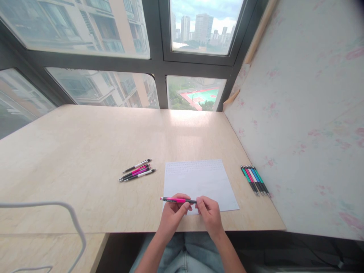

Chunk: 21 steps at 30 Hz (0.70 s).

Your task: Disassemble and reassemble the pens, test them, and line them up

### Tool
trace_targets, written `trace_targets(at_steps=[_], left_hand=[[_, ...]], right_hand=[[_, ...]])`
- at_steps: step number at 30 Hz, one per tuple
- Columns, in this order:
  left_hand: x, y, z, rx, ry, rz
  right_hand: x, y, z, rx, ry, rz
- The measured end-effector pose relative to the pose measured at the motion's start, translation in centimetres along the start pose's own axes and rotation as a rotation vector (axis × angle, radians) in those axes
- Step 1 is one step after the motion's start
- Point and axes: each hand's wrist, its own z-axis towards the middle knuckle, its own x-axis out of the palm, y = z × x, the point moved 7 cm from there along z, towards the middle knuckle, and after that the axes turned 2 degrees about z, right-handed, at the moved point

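Observation:
A pink and black pen (176, 200) lies level between my two hands, above the near edge of a white sheet of paper (196, 182). My left hand (174, 214) pinches its barrel between thumb and fingers. At the black tip end, my right hand (209, 213) closes its thumb and fingertips; the tip itself is hidden there. Lines of small handwriting run across the top of the sheet, too faint to read. Left of the paper lies a loose group of several pens (138, 172) in white, pink, purple and black.
Along the right wall (307, 132) several pens (254, 180) in green, pink, white and blue lie side by side. A white cable or tube (72, 216) curves over the lower left of the wooden tabletop (85, 151). Windows (199, 26) border the far side.

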Motion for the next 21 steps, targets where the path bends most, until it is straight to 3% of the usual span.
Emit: trace_targets(at_steps=[13,21], left_hand=[[-0.2,-0.4,-0.1,0.126,-0.074,0.159],[-0.4,-0.4,0.0,0.135,-0.064,0.138]], right_hand=[[0.5,0.8,-0.7,-0.022,0.001,0.043],[0.8,-0.2,-0.5,0.056,-0.01,0.07]])
